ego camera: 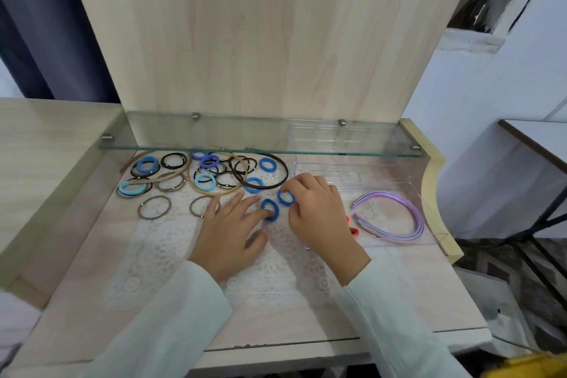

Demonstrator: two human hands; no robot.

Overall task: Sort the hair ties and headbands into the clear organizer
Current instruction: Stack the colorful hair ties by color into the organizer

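Two dark blue hair ties lie on the lace mat in the middle of the desk. My left hand point(233, 224) lies flat with its fingers straight, and one fingertip touches the nearer blue hair tie point(270, 209). My right hand point(319, 215) pinches the other blue hair tie point(286, 197) between thumb and forefinger. The clear organizer point(399, 186) stands just right of my right hand. Purple headbands point(395, 215) lie in it, and an orange piece point(352, 228) shows behind my right hand. At the back left lies a pile of hair ties point(214, 173) in blue, black and brown, mixed with a beige headband point(196, 189) and a dark brown headband point(283, 176).
A glass shelf point(260, 139) on metal pegs hangs low over the back of the desk, above the pile and the organizer's far end. An upright wooden panel point(260, 40) rises behind it. Two brown ties point(154, 207) lie apart at the left.
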